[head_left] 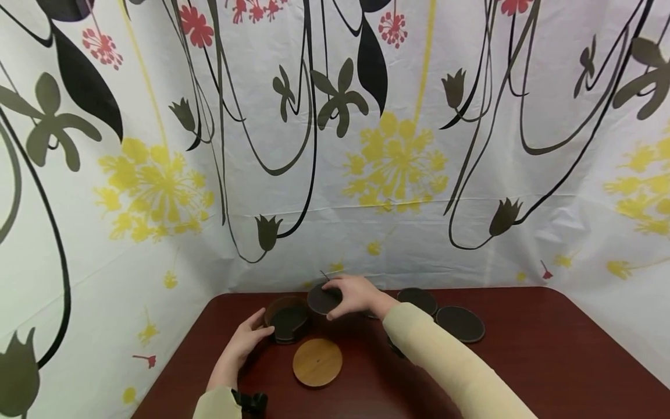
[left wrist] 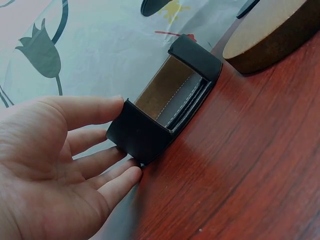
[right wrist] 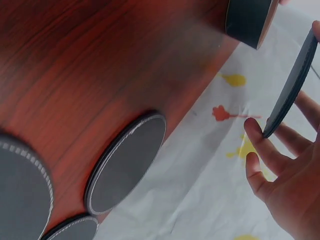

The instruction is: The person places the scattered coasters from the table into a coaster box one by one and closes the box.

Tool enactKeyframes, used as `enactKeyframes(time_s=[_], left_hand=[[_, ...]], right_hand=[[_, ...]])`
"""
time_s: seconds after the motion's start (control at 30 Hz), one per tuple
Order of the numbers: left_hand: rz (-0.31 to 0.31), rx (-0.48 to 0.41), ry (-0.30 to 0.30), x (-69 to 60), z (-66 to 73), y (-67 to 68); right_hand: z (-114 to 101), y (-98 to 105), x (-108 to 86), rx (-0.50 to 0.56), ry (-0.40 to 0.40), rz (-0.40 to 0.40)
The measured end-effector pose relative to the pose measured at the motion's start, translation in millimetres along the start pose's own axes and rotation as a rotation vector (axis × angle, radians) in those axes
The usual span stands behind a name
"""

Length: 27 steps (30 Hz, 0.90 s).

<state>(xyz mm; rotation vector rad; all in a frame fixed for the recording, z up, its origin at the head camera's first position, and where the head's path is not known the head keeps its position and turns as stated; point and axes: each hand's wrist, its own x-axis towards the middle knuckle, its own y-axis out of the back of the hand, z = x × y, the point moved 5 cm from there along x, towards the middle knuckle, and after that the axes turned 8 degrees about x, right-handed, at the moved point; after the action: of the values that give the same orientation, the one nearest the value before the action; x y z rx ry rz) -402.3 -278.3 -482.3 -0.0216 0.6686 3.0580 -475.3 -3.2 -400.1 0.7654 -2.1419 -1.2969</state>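
Observation:
A round black coaster holder [head_left: 287, 338] with a cut-out in its wall and a brown inside stands on the table's left. My left hand [head_left: 242, 343] holds it by the side; in the left wrist view, the thumb and fingers lie against its black wall [left wrist: 137, 132]. Just right of the holder, my right hand [head_left: 358, 297] grips a round black coaster [head_left: 320, 299] by its edge, above the table. The right wrist view has this coaster [right wrist: 295, 82] tilted nearly on edge. At least one coaster lies inside the holder.
A round wooden disc [head_left: 317, 364] lies in front of the holder. To the right, a black coaster [head_left: 417, 300] and another coaster [head_left: 460, 324] lie flat on the dark red table [head_left: 555, 355]. My right sleeve partly hides more coasters. A flower-patterned cloth [head_left: 398, 256] hangs behind.

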Motion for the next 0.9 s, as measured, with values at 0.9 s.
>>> enactKeyframes(time_s=[0.9], left_hand=[[0.041, -0.009, -0.002, 1.3, 0.9, 1.0]], right_hand=[[-33, -44, 45.9, -0.121, 0.011, -0.029]])
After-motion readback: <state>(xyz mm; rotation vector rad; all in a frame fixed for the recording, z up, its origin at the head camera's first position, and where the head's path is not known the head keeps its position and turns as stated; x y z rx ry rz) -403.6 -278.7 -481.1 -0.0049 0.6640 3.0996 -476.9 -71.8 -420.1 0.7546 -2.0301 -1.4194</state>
